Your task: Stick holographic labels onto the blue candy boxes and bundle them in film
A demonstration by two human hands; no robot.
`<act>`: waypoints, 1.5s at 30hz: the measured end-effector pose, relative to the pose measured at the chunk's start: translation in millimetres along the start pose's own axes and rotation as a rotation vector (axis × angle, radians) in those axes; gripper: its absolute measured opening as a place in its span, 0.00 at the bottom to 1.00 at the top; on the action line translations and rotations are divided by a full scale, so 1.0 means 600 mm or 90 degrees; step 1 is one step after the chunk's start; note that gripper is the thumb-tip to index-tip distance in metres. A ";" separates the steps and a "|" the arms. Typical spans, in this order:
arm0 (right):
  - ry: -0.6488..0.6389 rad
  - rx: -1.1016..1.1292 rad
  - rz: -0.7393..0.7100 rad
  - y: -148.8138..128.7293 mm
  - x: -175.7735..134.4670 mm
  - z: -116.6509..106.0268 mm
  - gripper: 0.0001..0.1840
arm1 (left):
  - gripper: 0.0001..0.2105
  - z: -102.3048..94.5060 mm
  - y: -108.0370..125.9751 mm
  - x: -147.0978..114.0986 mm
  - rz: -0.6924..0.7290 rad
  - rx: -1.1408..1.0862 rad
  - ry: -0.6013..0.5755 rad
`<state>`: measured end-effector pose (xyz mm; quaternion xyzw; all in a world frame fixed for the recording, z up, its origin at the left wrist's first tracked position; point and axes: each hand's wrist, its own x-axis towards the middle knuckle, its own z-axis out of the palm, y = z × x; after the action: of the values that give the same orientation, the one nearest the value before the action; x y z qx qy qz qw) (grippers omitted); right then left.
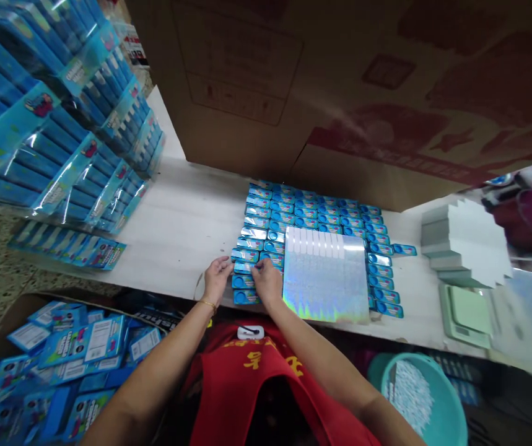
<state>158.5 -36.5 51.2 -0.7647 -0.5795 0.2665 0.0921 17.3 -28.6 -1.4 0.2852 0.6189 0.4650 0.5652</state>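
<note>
Blue pack (244,268) between both hands, in the left column of the rows on the white table (182,217).
The left hand (217,282) has its fingertips close together at the pack's left end; the right hand (268,282) has its fingertips at the right end. Whether either grip is clamped cannot be told. A shiny silver sheet (326,285) covers the middle rows. Behind stands a large cardboard box (331,93); at the right, a pale green scale (470,311).
</note>
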 end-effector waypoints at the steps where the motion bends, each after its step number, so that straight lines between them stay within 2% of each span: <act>1: -0.011 -0.051 -0.043 0.004 -0.003 -0.005 0.14 | 0.21 -0.002 -0.006 0.001 0.004 0.015 0.003; 5: -0.137 -0.241 -0.238 0.013 -0.013 -0.019 0.23 | 0.14 -0.018 -0.019 0.002 0.056 0.176 -0.032; 8: -0.212 -0.294 -0.266 0.014 -0.011 -0.030 0.28 | 0.13 -0.030 -0.006 -0.001 0.179 0.376 -0.081; 11: -0.193 -0.226 -0.278 0.041 0.005 -0.059 0.24 | 0.14 -0.014 0.027 -0.006 0.286 0.494 -0.020; 13: -0.099 -0.138 -0.259 0.091 0.026 -0.097 0.21 | 0.15 0.023 0.050 -0.014 0.368 0.552 0.014; 15: 0.041 -0.068 -0.213 0.165 0.055 -0.146 0.20 | 0.18 0.079 0.067 -0.028 0.450 0.637 -0.009; 16: 0.111 -0.053 -0.187 0.206 0.071 -0.174 0.20 | 0.20 0.111 0.071 -0.036 0.486 0.680 -0.038; 18: 0.221 -0.076 -0.145 0.284 0.109 -0.225 0.19 | 0.23 0.178 0.070 -0.054 0.550 0.756 -0.145; 20: 0.240 -0.137 -0.142 0.343 0.149 -0.263 0.19 | 0.26 0.238 0.058 -0.067 0.594 0.817 -0.269; 22: 0.187 -0.203 -0.163 0.377 0.184 -0.280 0.19 | 0.29 0.282 0.039 -0.072 0.604 0.866 -0.332; 25: 0.095 -0.271 -0.198 0.393 0.211 -0.280 0.18 | 0.31 0.315 0.014 -0.070 0.588 0.912 -0.323; 28: 0.062 -0.295 -0.254 0.399 0.208 -0.272 0.17 | 0.30 0.323 0.004 -0.070 0.575 0.929 -0.296; 31: 0.081 -0.257 -0.298 0.408 0.202 -0.273 0.18 | 0.29 0.328 0.003 -0.077 0.569 0.931 -0.280; 34: 0.128 -0.235 -0.299 0.413 0.210 -0.280 0.19 | 0.30 0.337 0.000 -0.086 0.562 0.932 -0.266; 39: 0.097 -0.310 -0.286 0.418 0.224 -0.280 0.19 | 0.29 0.346 -0.009 -0.092 0.553 0.942 -0.247; 45: 0.102 -0.301 -0.348 0.430 0.211 -0.268 0.18 | 0.29 0.342 -0.009 -0.090 0.556 0.945 -0.245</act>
<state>480.8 28.4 32.5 -0.6004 -0.7987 0.0303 0.0255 226.8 -26.2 31.8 0.8632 0.4911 0.0611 0.1004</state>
